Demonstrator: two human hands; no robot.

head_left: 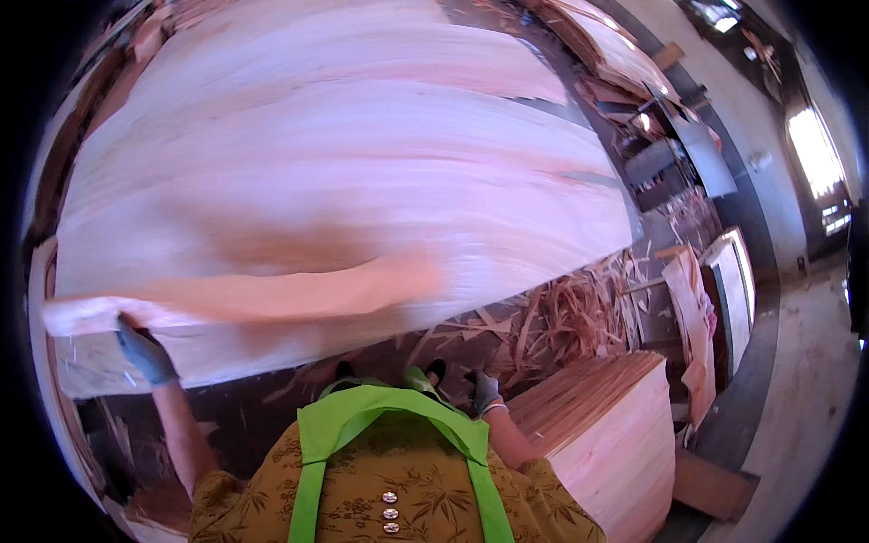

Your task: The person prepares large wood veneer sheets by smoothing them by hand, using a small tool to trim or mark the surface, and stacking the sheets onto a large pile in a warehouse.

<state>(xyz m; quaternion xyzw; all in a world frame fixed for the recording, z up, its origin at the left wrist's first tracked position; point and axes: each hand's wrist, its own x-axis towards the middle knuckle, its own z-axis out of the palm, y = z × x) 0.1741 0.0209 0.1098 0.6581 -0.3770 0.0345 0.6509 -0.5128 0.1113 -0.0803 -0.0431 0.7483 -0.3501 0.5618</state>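
My left hand [148, 354], in a grey glove, is closed on the left end of a long wood veneer strip [262, 297]. The strip is motion-blurred and stretches rightward over a wide pale veneer sheet [362, 199]. Near my body, my right hand [486, 393], also gloved, hangs beside a thick stack of veneer [593, 412]. Its dark fingers look slightly apart, and I see nothing held in them.
Torn veneer scraps [579, 312] are heaped on the floor beyond the stack. Against the right side lean a veneer piece [692, 330] and a pale panel [731, 294]. Farther off stands a dark metal box-like machine [659, 172]. More stacked veneer [615, 45] lies at the far right.
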